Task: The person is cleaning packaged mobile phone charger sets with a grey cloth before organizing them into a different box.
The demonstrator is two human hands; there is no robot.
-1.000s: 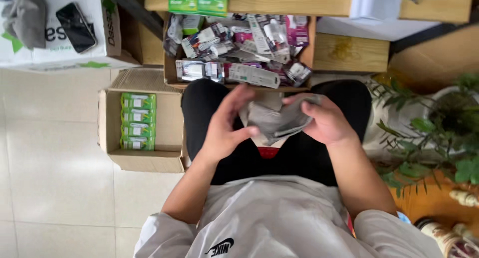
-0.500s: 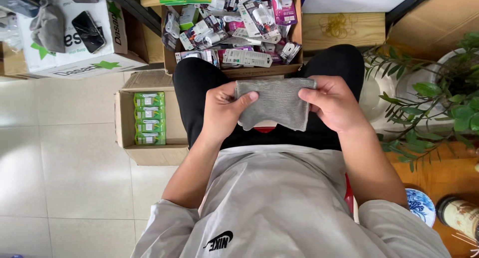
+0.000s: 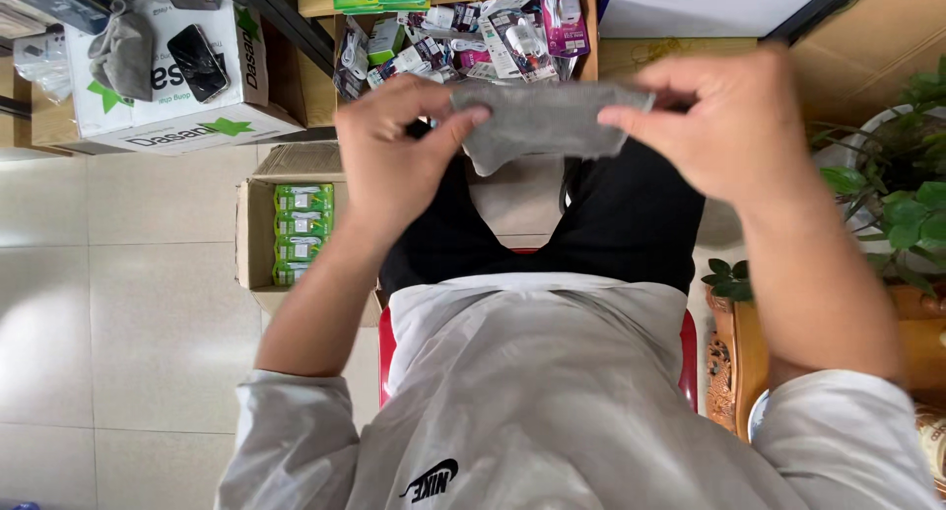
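— While we hold the grey cloth pouch [image 3: 547, 121] stretched above our lap, what do the hands have?

— Our left hand [image 3: 399, 150] pinches its left end and our right hand [image 3: 714, 126] pinches its right end, both closed on the fabric, with a loose fold sagging between them.

— What could go wrong, in our judgement?

— If one pinch slackens, the pouch could drop between our knees to the floor tiles [image 3: 148, 303], since nothing lies under it.

— And the room around us?

— Tight on the far side: the wooden box of small packets [image 3: 473, 37] sits just beyond our knuckles. The cardboard box of green packs [image 3: 296, 229] stands near on the left, the potted plant [image 3: 902, 190] on the right. The open room is near, above our lap.
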